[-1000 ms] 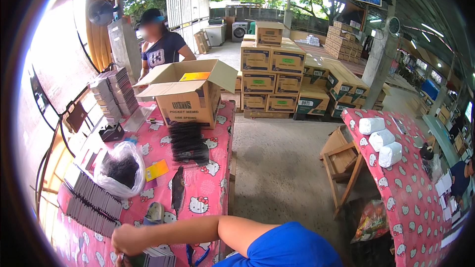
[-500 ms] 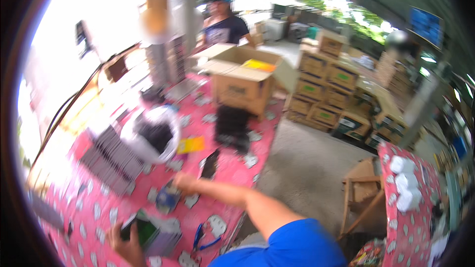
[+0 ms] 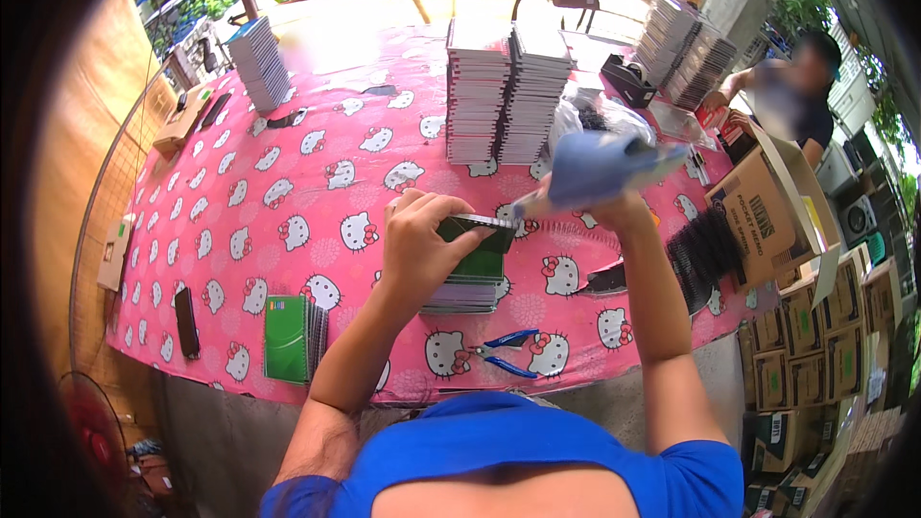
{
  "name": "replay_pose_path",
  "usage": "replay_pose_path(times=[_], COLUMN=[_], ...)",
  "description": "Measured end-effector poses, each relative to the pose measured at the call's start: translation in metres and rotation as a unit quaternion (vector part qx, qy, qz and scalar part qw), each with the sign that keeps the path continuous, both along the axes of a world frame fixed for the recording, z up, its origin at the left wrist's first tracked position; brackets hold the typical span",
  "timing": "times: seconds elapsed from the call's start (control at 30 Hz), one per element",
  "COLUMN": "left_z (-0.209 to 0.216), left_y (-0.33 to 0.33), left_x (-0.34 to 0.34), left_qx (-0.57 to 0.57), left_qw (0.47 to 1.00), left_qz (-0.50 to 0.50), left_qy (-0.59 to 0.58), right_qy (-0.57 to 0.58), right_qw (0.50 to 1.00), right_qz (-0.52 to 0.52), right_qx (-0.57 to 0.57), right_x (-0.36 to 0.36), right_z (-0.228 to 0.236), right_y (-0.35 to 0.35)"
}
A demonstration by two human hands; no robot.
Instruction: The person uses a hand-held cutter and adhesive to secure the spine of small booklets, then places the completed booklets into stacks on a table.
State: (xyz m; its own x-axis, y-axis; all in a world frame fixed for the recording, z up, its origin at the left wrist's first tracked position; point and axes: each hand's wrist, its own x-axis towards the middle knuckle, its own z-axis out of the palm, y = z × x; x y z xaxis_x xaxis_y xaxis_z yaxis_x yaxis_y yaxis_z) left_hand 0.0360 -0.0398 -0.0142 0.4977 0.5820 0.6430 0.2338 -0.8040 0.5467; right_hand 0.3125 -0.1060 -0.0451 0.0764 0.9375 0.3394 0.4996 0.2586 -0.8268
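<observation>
My left hand point(image 3: 422, 245) is closed on a green notebook point(image 3: 480, 233), thumb on its cover and fingers over its dark upper edge. The notebook tilts above a small pile of green notebooks point(image 3: 465, 297). My right hand point(image 3: 614, 211) grips a blue hand-held tool point(image 3: 595, 170), smeared by motion, whose narrow end reaches toward the notebook's right edge. The tool hides part of that hand. A thin spiral coil point(image 3: 576, 233) shows just below it. Nearer me lie open blue-handled pliers point(image 3: 508, 353). Another green notebook pile point(image 3: 293, 338) lies left of my forearm.
Tall notebook stacks point(image 3: 475, 96) stand across the pink tablecloth point(image 3: 259, 269). Black spiral coils point(image 3: 705, 259) lie by an open cardboard box point(image 3: 767, 206) at right, with a person point(image 3: 806, 96) behind it. A phone point(image 3: 187, 323) lies at left. Cartons point(image 3: 806, 355) are piled at lower right.
My view has swung round toward the table's middle. My right hand has lifted the blue tool off the table. My left hand now holds a green notebook tilted above its pile.
</observation>
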Motion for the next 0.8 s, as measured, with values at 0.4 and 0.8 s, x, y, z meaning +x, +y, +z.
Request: replay_pose_path(times=[0.4,0.8], left_z=[-0.003,-0.037], left_y=[0.018,0.011], left_x=[-0.020,-0.041], left_qx=[-0.048,-0.421], left_qw=[0.998,0.859], left_qz=[0.033,-0.052], left_qy=[-0.012,-0.289], right_qy=[0.185,0.108], right_qw=[0.977,0.984], right_qz=[0.046,0.110], right_qx=[-0.096,-0.094], right_x=[-0.037,-0.070], right_z=[0.044,0.053], right_y=[0.029,0.048])
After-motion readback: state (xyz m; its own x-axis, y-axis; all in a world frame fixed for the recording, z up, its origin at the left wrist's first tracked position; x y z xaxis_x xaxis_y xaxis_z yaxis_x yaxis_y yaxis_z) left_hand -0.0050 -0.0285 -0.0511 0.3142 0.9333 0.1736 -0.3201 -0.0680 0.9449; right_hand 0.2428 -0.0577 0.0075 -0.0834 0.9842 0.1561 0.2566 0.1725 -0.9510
